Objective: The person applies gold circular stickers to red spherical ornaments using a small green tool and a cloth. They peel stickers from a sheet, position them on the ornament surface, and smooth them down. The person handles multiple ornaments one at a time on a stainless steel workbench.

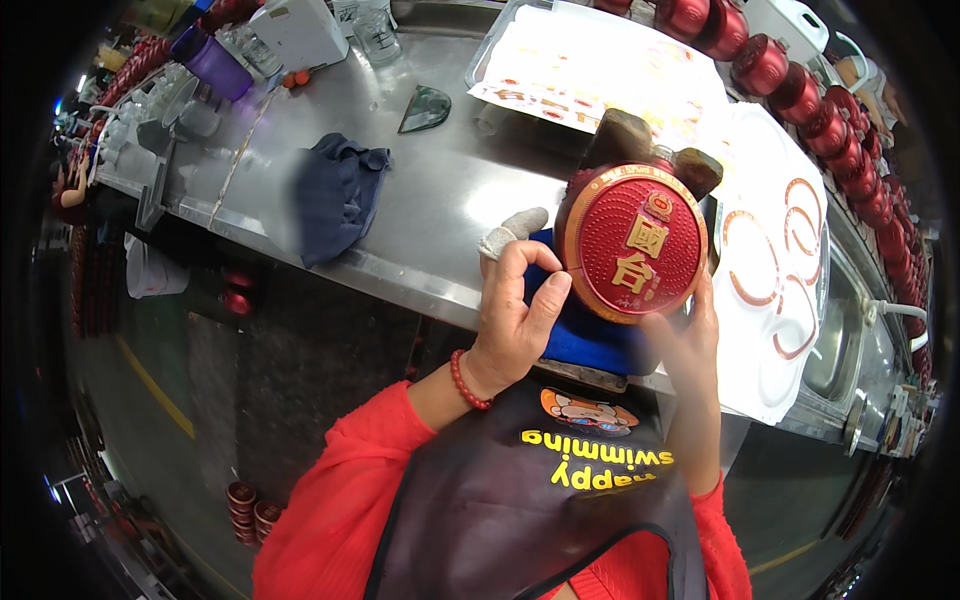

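A round red bottle (pixel 640 245) with raised gold characters and a gold band (pixel 578 278) around its face leans on a stand covered with blue cloth (pixel 585 340). Two dark, worn pads (pixel 617 137) flank its neck. My left hand (pixel 520 310) is at the bottle's left edge, thumb and index finger pinched close by the band; what lies between them is too small to make out. A grey cover wraps one of its fingers. My right hand (pixel 690 345) is at the bottle's lower right side, its fingers smeared by motion and partly hidden.
Orange-gold strips (pixel 750 258) lie on a white sheet at right, beside a tray of printed sheets (pixel 600 65). Red bottles (pixel 795 95) line the far right. A dark blue cloth (pixel 340 195) and a camouflage-patterned piece (pixel 427 108) rest on the metal table (pixel 450 170). A sink (pixel 835 345) is at right.
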Tool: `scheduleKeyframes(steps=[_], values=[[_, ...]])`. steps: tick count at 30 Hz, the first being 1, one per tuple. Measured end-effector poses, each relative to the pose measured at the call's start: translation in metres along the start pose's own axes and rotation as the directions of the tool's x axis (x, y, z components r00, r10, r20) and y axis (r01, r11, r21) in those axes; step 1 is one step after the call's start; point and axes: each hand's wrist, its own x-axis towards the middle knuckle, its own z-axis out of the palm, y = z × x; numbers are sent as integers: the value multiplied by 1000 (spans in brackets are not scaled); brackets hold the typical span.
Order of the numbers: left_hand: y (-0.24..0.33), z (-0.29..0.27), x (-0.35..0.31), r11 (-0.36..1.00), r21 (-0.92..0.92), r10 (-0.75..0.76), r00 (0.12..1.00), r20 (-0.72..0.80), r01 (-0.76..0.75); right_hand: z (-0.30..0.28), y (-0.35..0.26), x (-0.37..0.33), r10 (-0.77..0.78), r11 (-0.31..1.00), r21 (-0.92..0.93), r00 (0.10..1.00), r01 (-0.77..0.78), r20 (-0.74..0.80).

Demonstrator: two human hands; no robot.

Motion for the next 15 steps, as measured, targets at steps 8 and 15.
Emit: scheduleKeyframes(steps=[8,15], values=[[1,2,3,908,395,74,980,183,-142,1,-9,-1,39,998,56,999,-40,22],[2,2,4,920,357,99,978,181,-159,5,-18,0,40,999,5,999,-40,-16]])
